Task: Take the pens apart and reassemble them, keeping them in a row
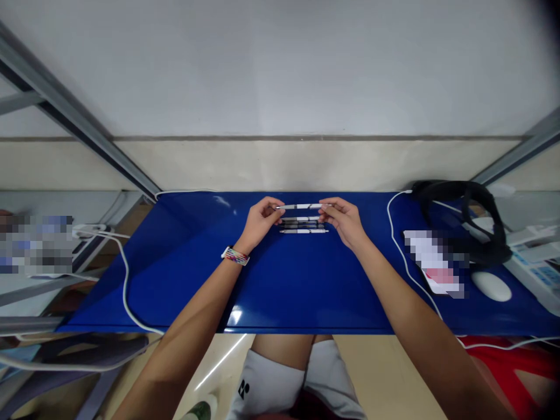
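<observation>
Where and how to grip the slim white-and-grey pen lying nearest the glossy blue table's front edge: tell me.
Take the slim white-and-grey pen by its two ends, coming in from left and right. It lies crosswise with both ends looking clear, while other slim pens lie close behind its barrel, so pinching its middle would probably crowd them.

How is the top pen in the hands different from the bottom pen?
The left grip and right grip hold the top pen at its ends; neither holds the bottom pen. The top pen is nearer the wall; the bottom pen is nearer the shorts. Both are grey and white and lie sideways.
</observation>
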The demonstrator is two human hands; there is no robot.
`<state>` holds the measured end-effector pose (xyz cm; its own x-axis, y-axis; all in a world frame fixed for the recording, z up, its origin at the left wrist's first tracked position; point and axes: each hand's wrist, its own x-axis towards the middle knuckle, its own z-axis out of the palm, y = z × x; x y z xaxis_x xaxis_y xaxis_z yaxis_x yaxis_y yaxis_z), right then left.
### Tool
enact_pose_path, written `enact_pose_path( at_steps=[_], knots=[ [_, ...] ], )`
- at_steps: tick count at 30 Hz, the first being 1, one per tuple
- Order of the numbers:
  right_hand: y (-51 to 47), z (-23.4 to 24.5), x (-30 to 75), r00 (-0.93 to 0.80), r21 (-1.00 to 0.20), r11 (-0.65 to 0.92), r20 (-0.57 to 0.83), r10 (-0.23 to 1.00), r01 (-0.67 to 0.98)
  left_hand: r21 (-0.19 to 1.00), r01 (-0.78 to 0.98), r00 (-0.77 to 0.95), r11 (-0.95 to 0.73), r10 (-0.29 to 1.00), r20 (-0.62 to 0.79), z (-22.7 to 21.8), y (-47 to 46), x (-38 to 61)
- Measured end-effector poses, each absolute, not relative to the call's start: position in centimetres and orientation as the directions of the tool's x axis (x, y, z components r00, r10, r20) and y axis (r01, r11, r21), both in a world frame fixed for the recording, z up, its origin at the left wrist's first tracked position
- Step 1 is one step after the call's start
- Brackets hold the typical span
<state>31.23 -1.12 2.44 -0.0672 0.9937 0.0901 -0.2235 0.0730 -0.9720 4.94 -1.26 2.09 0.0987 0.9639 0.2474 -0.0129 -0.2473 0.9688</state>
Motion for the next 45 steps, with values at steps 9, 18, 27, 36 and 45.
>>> enact_pose_path(
  at_steps=[9, 18, 27, 36, 45],
  knots=[
    [-1.0, 2.8, 31.6, -0.088, -0.942, 0.032, 0.065, 0.994, -0.333, 0.975, 0.006, -0.004, -0.222, 0.975, 0.222, 1.6, -0.7, 4.6],
    [-0.5, 2.9, 32.2, -0.008, -0.893, -0.026, -0.025, 1.000, -0.448, 0.973, -0.067, -0.050, -0.223, 0.974, 0.220, 1.7, -0.5, 4.3],
    [-0.5, 2.9, 32.2, 0.053, -0.919, 0.015, -0.006, 0.999, -0.395, 0.981, -0.085, -0.068, -0.175, 0.983, 0.170, 1.8, -0.6, 4.3],
    [-0.3, 2.7, 32.6, 0.058, -0.940, 0.074, 0.058, 0.997, -0.332, 0.981, -0.065, -0.071, -0.184, 0.981, 0.179, 1.8, -0.6, 4.3],
    [-0.1, 2.8, 33.1, 0.132, -0.943, 0.115, 0.077, 0.988, -0.312, 0.982, -0.066, -0.127, -0.177, 0.978, 0.167, 1.7, -0.5, 4.3]
  ],
)
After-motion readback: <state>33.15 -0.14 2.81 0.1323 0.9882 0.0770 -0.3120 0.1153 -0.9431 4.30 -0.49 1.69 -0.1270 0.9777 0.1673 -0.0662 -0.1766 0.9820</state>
